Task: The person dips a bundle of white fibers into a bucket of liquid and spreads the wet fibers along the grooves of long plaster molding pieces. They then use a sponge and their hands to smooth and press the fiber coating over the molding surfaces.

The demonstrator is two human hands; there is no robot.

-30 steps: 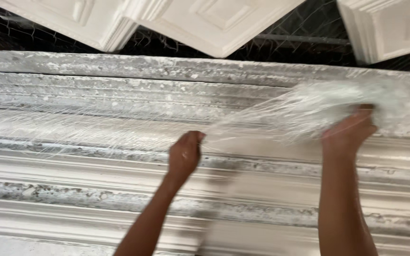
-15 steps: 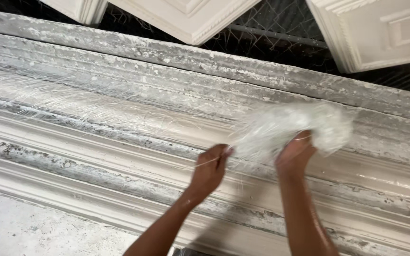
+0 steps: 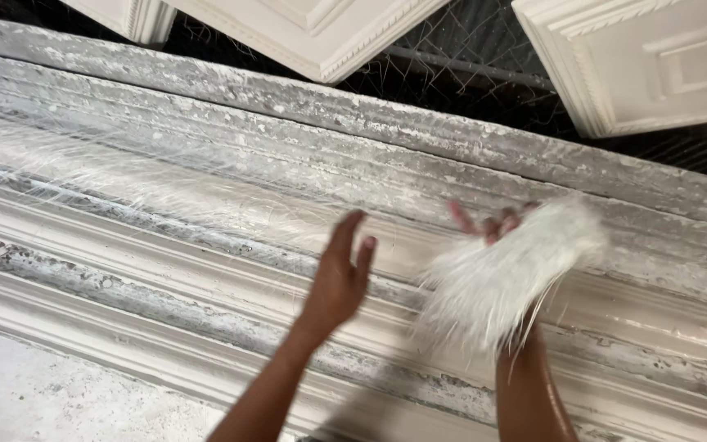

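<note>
A long grey-white ridged plaster moulding form (image 3: 206,90) runs across the whole view. Thin white fibre strands (image 3: 165,192) lie spread along its middle groove on the left. My right hand (image 3: 493,225) holds a fluffy white tuft of fibre (image 3: 505,274) lifted above the form; the tuft hides most of the hand, only fingertips show. My left hand (image 3: 341,274) hovers open just left of the tuft, fingers apart and holding nothing, above the laid strands' right end.
White moulded panels (image 3: 640,65) lean at the top, against dark wire mesh (image 3: 468,57). Another white panel (image 3: 312,33) sits at top centre. A pale rough surface (image 3: 34,393) lies at the bottom left below the form.
Both hands have lifted off the form. The right hand has gathered the fibre into a denser tuft and raised it; the left hand has let go and opened.
</note>
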